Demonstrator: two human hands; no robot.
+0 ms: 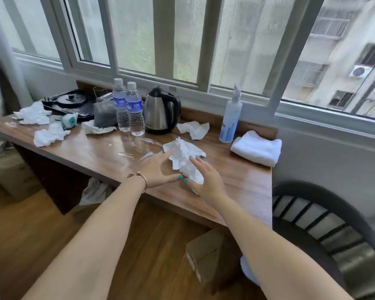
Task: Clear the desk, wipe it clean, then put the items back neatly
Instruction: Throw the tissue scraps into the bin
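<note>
Both hands meet at a crumpled white paper tissue [183, 158] lying on the glossy brown wooden worktop [236, 180], near its front edge. Her left hand [158, 167], a thin metal bangle [142, 180] on the wrist, lies flat with fingers stretched out against the tissue's left side. Her right hand [206, 178] rests over the tissue's lower right part, fingers loosely spread on it; whether the thumb pinches the paper I cannot tell.

Behind the tissue lies another crumpled white tissue [194, 128], and beside that stands a tall pale blue spray bottle [231, 118]. A folded white towel [257, 149] sits at the worktop's right end. Further back are a steel electric kettle with a black handle [160, 111] and two clear plastic water bottles with blue labels [129, 107], touching each other. To the left more crumpled tissues [50, 135] lie around a black tray [72, 105]. A dark curved-back chair [325, 224] stands at the right.
</note>
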